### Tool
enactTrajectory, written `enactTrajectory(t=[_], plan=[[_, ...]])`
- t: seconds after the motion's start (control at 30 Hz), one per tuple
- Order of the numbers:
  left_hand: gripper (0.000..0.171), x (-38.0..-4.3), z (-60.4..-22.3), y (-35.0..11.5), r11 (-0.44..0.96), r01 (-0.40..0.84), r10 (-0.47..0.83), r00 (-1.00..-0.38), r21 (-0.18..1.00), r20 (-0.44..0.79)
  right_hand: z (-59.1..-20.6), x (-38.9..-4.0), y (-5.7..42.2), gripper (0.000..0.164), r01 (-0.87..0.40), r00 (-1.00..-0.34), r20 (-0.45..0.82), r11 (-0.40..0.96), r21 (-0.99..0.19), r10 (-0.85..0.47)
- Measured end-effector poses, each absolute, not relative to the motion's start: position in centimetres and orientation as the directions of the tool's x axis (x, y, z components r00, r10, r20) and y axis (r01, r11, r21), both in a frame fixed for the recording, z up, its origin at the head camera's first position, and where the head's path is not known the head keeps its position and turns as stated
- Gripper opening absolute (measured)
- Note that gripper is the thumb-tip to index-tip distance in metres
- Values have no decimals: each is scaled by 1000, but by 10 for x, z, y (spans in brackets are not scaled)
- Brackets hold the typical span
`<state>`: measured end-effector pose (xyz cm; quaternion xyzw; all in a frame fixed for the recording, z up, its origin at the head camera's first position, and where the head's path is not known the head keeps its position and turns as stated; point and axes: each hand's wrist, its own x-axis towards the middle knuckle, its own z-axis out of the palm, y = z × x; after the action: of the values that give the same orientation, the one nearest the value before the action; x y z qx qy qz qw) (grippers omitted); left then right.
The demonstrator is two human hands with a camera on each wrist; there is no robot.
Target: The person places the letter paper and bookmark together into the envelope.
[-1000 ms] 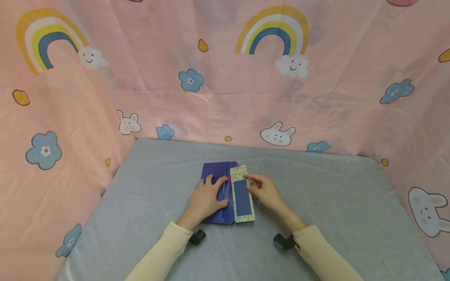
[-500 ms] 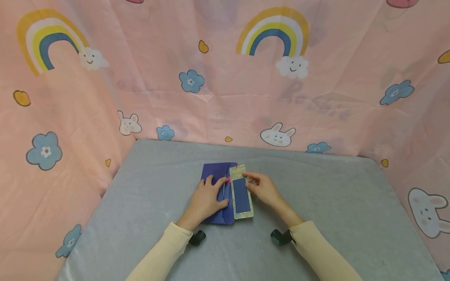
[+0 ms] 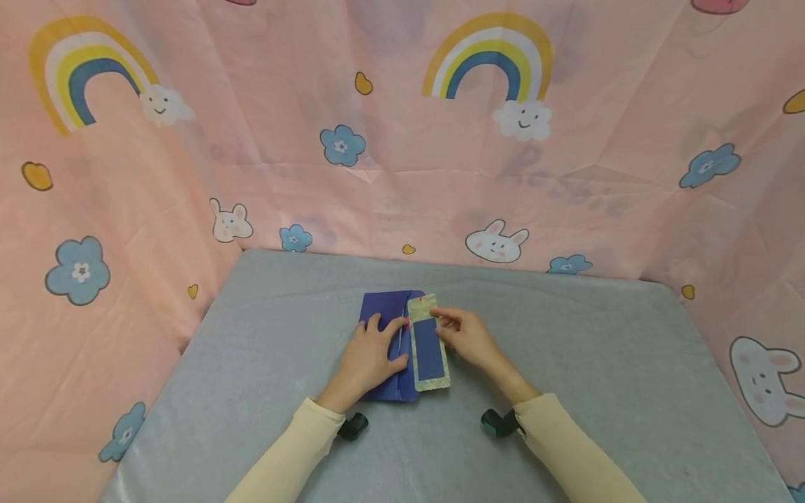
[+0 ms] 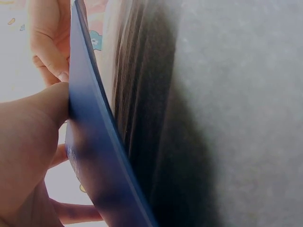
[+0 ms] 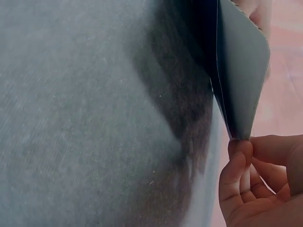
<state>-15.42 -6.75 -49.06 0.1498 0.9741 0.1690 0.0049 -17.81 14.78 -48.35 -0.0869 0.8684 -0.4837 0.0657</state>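
Note:
A dark blue envelope (image 3: 382, 304) lies on the table with its flap side to the right. My left hand (image 3: 370, 355) rests on it, fingers spread; the left wrist view shows the thumb touching the blue surface (image 4: 97, 127). My right hand (image 3: 468, 339) pinches the right edge of a bookmark (image 3: 430, 349), a narrow card with a pale green patterned border and a blue panel. Overlapping the envelope's right side, the bookmark hides part of the flap. A small pink piece (image 3: 407, 321) shows beside its left edge. From the right wrist, thumb and fingertips (image 5: 241, 146) meet at the bookmark's edge.
The table (image 3: 566, 335) has a grey cloth. A pink curtain (image 3: 390, 188) printed with rainbows, rabbits and flowers encloses the back and sides. Dark wrist cameras sit below the left hand (image 3: 353, 425) and the right hand (image 3: 499, 423).
The right hand and the bookmark have shifted slightly left and a little away from the body, further over the envelope. My left hand has stayed in place.

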Motion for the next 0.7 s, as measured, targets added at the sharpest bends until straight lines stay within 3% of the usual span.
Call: enactTrajectory(t=[0.7], plan=[[63,-154,-491,-68,895,291,293,-955,338,46,-484,-181,135,38,-82,-980,-32,549,-832,-196]])
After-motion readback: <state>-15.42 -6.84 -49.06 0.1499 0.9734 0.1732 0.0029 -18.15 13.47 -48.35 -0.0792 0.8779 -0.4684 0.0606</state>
